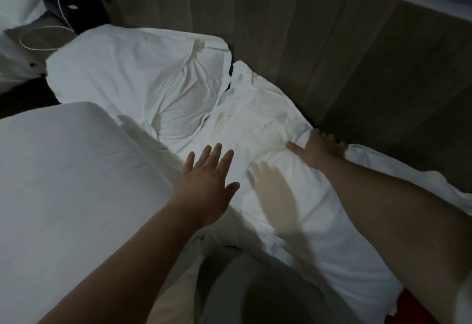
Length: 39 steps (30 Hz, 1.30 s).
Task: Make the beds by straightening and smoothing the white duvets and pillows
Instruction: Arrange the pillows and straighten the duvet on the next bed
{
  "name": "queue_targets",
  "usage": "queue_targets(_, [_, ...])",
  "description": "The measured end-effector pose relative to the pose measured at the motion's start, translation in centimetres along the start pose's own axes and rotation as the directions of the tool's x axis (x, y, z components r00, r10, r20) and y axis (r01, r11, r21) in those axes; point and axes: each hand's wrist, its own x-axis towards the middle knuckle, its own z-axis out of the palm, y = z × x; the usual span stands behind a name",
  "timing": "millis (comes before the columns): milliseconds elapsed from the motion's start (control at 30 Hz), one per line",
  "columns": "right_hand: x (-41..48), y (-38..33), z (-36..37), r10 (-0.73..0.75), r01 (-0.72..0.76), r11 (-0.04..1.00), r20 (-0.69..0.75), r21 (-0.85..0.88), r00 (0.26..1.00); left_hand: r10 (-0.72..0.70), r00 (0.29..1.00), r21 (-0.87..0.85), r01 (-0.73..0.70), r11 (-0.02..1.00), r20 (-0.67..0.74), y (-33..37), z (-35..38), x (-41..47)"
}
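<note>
Left hand (207, 188) over white duvet (255, 119), fingers spread, right hand (316, 151) pressing duvet edge, fingers released, pillow (138, 73) beyond

White bedding against brown wood grain

The creased pillow (143, 73) is plain white, with a small yellowish tag (199, 42) at its far edge. Just right of the pillow, the rumpled duvet (268, 124) is the same white, tinged faintly cream in its folds. Nearer than the pillow and to its left lies smooth bedding (63, 170), white and unpatterned. Behind the pillow the wall panel (332, 42) is light brown with vertical grain streaks. Left of the pillow a white cable (43, 42) loops beside a black object (84, 9).
</note>
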Motion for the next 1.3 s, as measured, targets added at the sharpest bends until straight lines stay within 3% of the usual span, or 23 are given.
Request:
queue_targets(267, [-0.4, 0.7, -4.0, -0.141, 0.150, 0.966, -0.056, 0.211, 0.988, 0.004, 0.999, -0.052, -0.002, 0.999, 0.034, -0.4, -0.5, 0.5])
queue_targets(467, [-2.2, 0.0, -8.7, -0.278, 0.319, 0.874, -0.161, 0.366, 0.947, -0.020, 0.999, -0.100, 0.015, 0.995, -0.043, -1.3, -1.9, 0.4])
queue_targets(700, [-7.0, -4.7, -16.8, -0.412, 0.517, 0.740, -0.318, 0.430, 0.854, -0.163, 0.974, -0.236, 0.123, 0.964, -0.156, -5.0, -6.1, -1.0])
queue_targets(833, [-10.5, -8.1, -22.1, -0.486, 0.617, 0.668, -0.384, 0.416, 0.785, -0.289, 0.920, -0.353, 0.186, 0.917, -0.264, -7.8, -9.6, -2.3])
queue_targets(967, [-13.6, -12.8, -25.7, -0.558, 0.716, 0.597, -0.455, 0.361, 0.694, -0.452, 0.797, -0.471, 0.244, 0.848, -0.400, -12.3, -13.0, -4.9])
queue_targets(1067, [-15.9, -17.1, -27.6, -0.626, 0.794, 0.545, -0.498, 0.269, 0.600, -0.547, 0.667, -0.526, 0.264, 0.808, -0.506, -15.6, -15.0, -8.1])
queue_targets(1200, [-20.0, -23.7, -29.3, -0.717, 0.888, 0.434, -0.540, 0.150, 0.441, -0.600, 0.432, -0.480, 0.362, 0.799, -0.674, -17.9, -16.6, -14.8])
queue_targets(1300, [-23.9, -29.0, -29.5, -0.764, 0.939, 0.331, -0.559, 0.091, 0.323, -0.644, 0.235, -0.537, 0.388, 0.749, -0.728, -19.7, -16.9, -20.8])
